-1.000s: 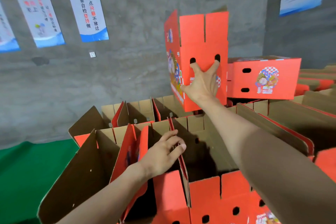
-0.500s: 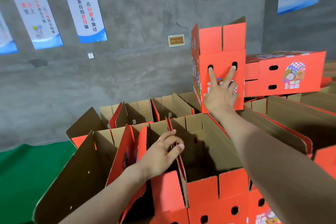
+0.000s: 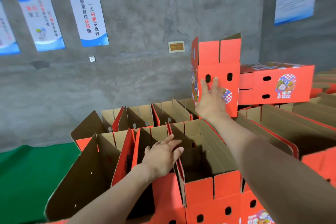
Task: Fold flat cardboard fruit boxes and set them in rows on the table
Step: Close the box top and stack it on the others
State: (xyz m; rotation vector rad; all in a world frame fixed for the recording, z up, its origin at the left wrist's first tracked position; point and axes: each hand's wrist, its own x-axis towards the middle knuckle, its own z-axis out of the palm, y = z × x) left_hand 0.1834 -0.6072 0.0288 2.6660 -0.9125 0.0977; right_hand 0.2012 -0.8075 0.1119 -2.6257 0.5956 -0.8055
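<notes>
Facing a concrete wall (image 3: pixel 141 14), right grip (image 3: pixel 211 100) presses flat-fingered on upright box (image 3: pixel 220 54); left grip (image 3: pixel 161 156) hovers empty, unclenched.

Box (image 3: pixel 220 54) under the right hand (image 3: pixel 211 100): matt red cardboard, raw brown inside; wall (image 3: pixel 138 82) behind, rough grey concrete.

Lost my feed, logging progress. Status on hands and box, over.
Right hand flat against upright red box. Left hand open over folded rows. Sideways box close beside it.
</notes>
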